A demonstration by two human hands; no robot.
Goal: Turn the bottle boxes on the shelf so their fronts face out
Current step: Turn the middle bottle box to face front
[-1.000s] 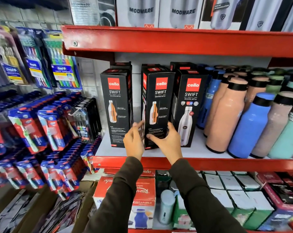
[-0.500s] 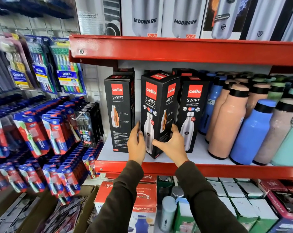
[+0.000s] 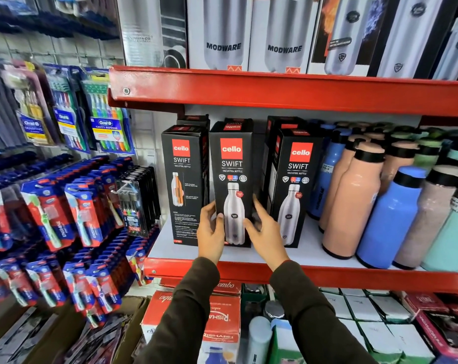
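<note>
1. Black printed cardboard is what you are handling — the middle box stands upright on the white shelf between the left box and the right box, near the front edge.
2. Your left hand cups the lower left edge of the middle box, fingers curled round the corner and thumb on the front face. Your right hand is partly open at its lower right edge, fingers reaching behind the side; it looks like a light steadying hold rather than a firm clamp.
3. Expect a stiff but thin carton, probably weighted by a steel bottle inside, so tall and a bit top-heavy. Hold it low on both side edges, as you do now, and pivot it on its base — squeezing the broad faces could dent them.
4. The smooth print may be slippery, so keep your fingertips on the corners.
5. The middle and right boxes read "cello", "SWIFT", "VACUSTEEL BOTTLE" above a silver bottle picture, which I judge to be the front.
6. The left box shows the same name with a cutaway bottle and small print, likely a side or back panel that is not yet turned.
7. The boxes on the shelf above read "MODWARE"; the toothbrush packs at left read "Oral-B".
</note>
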